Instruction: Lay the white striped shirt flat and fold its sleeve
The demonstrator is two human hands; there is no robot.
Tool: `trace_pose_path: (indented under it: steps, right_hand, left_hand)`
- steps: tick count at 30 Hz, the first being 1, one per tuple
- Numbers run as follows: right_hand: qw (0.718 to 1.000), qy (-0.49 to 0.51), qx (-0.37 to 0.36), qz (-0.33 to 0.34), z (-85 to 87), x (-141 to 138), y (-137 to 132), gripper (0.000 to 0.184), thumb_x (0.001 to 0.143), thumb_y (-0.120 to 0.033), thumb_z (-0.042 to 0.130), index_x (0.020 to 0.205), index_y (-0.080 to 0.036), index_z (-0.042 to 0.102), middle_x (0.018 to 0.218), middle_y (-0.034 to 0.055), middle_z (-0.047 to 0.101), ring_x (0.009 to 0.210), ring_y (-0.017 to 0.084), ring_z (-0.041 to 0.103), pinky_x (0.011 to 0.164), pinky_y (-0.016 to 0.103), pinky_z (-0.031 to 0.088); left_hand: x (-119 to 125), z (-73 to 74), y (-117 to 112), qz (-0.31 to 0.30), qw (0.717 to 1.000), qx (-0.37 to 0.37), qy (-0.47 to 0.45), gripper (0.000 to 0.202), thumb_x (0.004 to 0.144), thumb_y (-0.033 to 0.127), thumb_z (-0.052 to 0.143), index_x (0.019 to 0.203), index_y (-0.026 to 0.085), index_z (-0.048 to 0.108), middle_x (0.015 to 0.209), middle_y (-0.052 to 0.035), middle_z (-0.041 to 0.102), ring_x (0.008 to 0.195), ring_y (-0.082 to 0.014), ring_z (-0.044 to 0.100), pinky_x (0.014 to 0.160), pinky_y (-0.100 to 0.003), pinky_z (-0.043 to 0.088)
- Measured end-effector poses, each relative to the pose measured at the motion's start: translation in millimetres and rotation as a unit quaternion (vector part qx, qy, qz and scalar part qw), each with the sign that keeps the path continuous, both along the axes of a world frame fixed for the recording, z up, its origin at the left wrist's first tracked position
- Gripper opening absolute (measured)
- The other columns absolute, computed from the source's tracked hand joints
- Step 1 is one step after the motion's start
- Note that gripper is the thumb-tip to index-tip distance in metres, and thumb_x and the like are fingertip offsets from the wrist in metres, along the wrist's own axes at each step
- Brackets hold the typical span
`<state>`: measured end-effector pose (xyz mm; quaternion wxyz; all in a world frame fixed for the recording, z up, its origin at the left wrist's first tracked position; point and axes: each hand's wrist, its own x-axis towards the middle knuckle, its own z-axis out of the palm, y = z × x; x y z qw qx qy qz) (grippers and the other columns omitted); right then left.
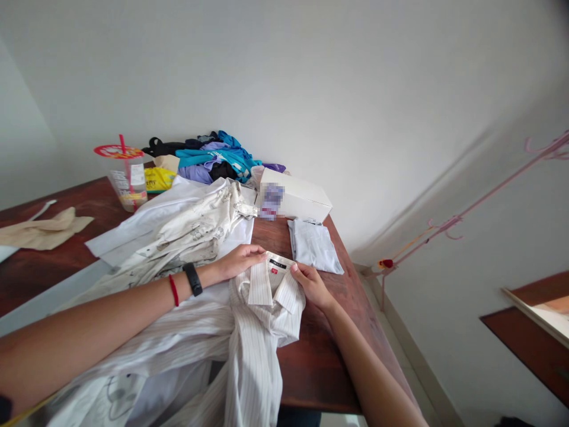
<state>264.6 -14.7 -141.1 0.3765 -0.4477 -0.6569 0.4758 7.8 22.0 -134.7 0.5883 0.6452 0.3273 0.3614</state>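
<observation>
Striped shirt (249,356) lies collar-up (label showing); left hand (237,261) and right hand (311,283) pinch its collar (273,284), squaring it; smoothing the body looks next.

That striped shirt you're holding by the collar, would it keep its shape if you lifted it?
Probably not. The striped shirt already bunches and drapes over the table edge, so it would likely hang limp. The collar, pinched by the left hand and right hand, looks somewhat stiffer.
</observation>
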Motion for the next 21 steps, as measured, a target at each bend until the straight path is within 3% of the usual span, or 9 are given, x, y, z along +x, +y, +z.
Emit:
trace_pose_path:
  steps: [4,11,16,21]
  right_hand:
    - [1.0,0.004,-0.004,0.011,1.1,-1.1,-0.8,0.052,0.092,-0.066,0.058,0.079,-0.016,0.066,0.072,0.0017,0.059,0.066,0.014,0.047,0.062,0.026,0.037]
    - [0.999,0.027,-0.001,0.029,4.2,-3.1,-2.7,0.048,0.094,-0.063,0.056,0.092,-0.017,0.07,0.082,0.0033,0.063,0.072,0.016,0.052,0.068,0.027,0.04]
    - [1.0,0.009,0.024,-0.007,4.5,-3.6,-2.6,0.049,0.091,-0.065,0.059,0.079,-0.017,0.064,0.069,-0.0009,0.052,0.063,0.013,0.042,0.059,0.025,0.033]
    - [0.999,0.01,0.033,0.001,7.6,-3.7,-3.9,0.044,0.09,-0.059,0.063,0.077,-0.017,0.061,0.07,-0.002,0.047,0.063,0.012,0.038,0.057,0.025,0.03]
  left_hand:
    - [0.1,-0.2,0.4,0.008,1.0,0.017,0.003,0.047,0.089,0.056,0.066,0.108,0.014,0.074,0.106,-0.0067,0.074,0.098,-0.0222,0.065,0.089,-0.031,0.047]
    - [-1.7,6.3,-3.7,0.024,0.996,0.077,0.041,0.039,0.092,0.052,0.062,0.095,0.014,0.071,0.087,-0.0016,0.068,0.082,-0.0166,0.059,0.075,-0.025,0.044]
    - [-2.5,8.1,-5.9,0.016,0.995,0.08,0.054,0.037,0.092,0.05,0.061,0.092,0.014,0.068,0.08,0.0006,0.064,0.075,-0.0151,0.056,0.071,-0.025,0.04]
    - [-2.7,10.6,-7.6,0.023,0.994,0.087,0.061,0.036,0.091,0.049,0.062,0.087,0.014,0.069,0.078,0.0021,0.062,0.074,-0.0141,0.053,0.069,-0.025,0.038]
